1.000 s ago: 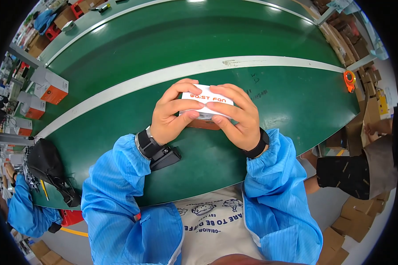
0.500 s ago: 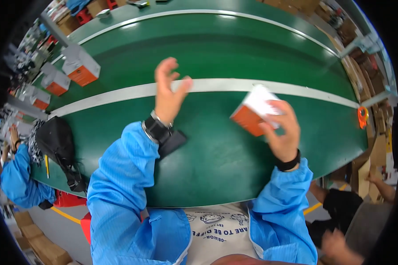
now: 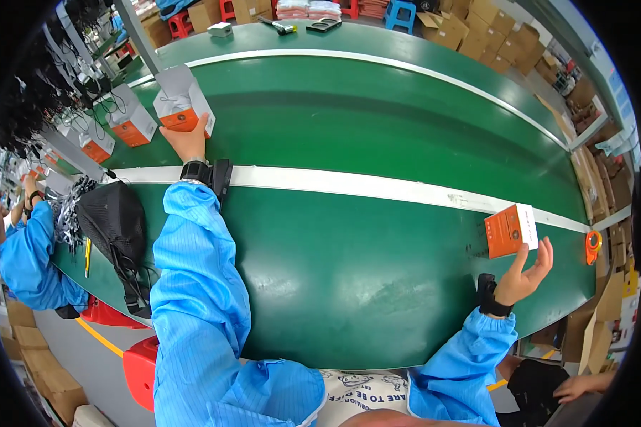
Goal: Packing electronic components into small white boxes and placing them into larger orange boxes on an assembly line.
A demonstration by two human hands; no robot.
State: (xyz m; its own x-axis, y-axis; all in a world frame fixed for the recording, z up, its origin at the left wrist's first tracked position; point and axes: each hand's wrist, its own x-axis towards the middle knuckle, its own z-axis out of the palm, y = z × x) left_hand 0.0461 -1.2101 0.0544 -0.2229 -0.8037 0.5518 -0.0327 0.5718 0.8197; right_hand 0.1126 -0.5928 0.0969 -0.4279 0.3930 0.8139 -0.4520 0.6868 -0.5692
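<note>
At the far left, my left hand reaches over the white strip, its thumb and fingers around the lower part of an open orange-and-white box. White wrapping shows inside that box. My right hand is open at the right, fingers spread, just in front of a closed orange-and-white box. This box stands beside the white strip; whether a fingertip still touches it, I cannot tell.
More open boxes line up at the far left. A black bag lies on the green table at the left, near a co-worker in a blue sleeve. An orange tape measure sits at the right edge.
My right hand has carried the closed box to the right, stood it down and let go. My left hand has moved to the far left and taken hold of an open box.
</note>
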